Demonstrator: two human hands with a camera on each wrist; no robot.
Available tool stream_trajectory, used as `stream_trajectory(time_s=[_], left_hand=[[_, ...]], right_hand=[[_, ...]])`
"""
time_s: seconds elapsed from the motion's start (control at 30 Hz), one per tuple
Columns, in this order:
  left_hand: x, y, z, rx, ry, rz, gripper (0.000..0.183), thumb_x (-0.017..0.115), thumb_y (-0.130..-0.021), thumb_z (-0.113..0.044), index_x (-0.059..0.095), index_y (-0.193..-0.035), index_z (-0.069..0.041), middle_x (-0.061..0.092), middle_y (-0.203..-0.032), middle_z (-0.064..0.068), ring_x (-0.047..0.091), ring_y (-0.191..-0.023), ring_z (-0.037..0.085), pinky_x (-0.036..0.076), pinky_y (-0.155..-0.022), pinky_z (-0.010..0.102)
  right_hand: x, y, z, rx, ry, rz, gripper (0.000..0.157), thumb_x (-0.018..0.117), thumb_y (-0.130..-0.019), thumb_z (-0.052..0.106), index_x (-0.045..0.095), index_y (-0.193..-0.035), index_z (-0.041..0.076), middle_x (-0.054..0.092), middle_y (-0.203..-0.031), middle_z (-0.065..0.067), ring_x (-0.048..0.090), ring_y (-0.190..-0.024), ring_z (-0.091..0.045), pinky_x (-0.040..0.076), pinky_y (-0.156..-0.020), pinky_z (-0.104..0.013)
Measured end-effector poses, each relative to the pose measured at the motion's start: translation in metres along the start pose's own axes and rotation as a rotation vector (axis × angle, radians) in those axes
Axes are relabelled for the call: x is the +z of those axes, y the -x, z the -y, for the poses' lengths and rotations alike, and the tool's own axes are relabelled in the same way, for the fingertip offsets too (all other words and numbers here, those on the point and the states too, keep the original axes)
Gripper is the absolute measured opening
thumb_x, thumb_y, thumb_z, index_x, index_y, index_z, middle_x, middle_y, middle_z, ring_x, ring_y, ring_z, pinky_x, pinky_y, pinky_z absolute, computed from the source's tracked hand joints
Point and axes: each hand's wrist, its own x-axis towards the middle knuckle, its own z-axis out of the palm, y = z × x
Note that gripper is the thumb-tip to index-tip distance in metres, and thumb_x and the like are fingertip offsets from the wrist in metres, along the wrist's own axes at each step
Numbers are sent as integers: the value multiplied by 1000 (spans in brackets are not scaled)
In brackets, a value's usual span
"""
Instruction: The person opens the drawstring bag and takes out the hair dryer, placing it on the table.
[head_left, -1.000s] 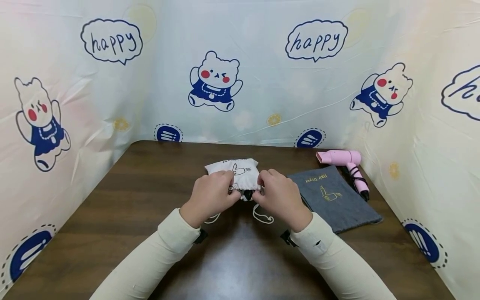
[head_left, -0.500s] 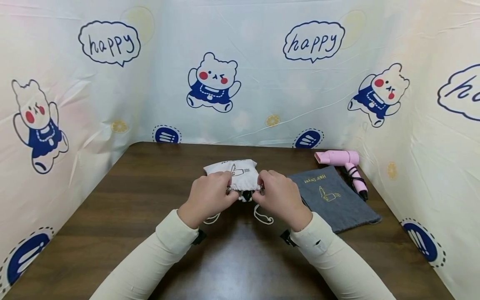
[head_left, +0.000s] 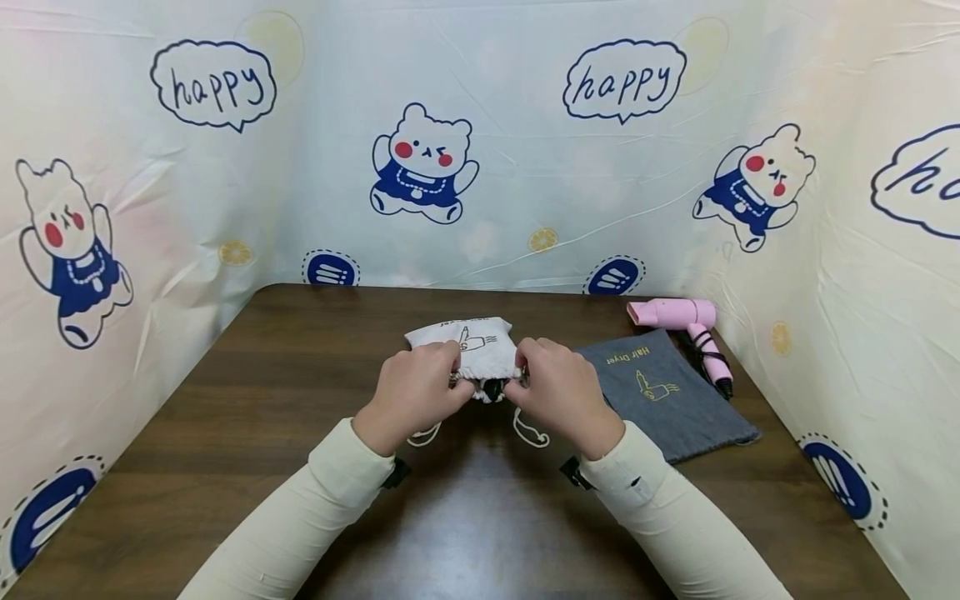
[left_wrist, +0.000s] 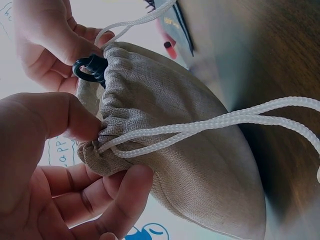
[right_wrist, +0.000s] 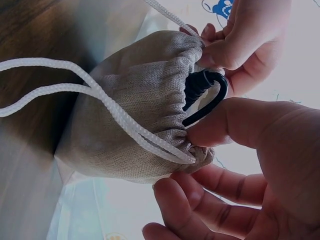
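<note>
A: how many bags?
B: Two. Left hand (head_left: 411,387) and right hand (head_left: 562,390), fingers curled, pinch the mouth of one white drawstring cloth bag (head_left: 487,354), around mid brown wooden table (head_left: 300,358). One flat grey cloth bag (head_left: 675,404) lies right, beside one pink hair dryer (head_left: 671,313).
A: poking out?
B: One coiled black cord (right_wrist: 196,89).

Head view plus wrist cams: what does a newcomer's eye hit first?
The pale drawstring bag at the head view's center, its gathered mouth pinched by the left hand and right hand, a black cord looping from it in the wrist views. Next, the pink hair dryer at the table's far right, beside the gray "Hair Dryer" pouch. Behind, the bear-print backdrop.
</note>
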Motion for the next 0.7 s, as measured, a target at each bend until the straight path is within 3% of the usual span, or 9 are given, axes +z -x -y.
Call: stream_trajectory(time_s=[0.7], left_hand=[[0,-2,2,-7,-21,16,21,65,-85,-29,50,-73,-20,48,-63,-5,43,-52,14,30,-45,33]], right_hand=[[-1,-1,-4,13,0,14,20,81,-82,28,64,-88,19,55,-73,6,51,-60,-14,39,-48,-31]])
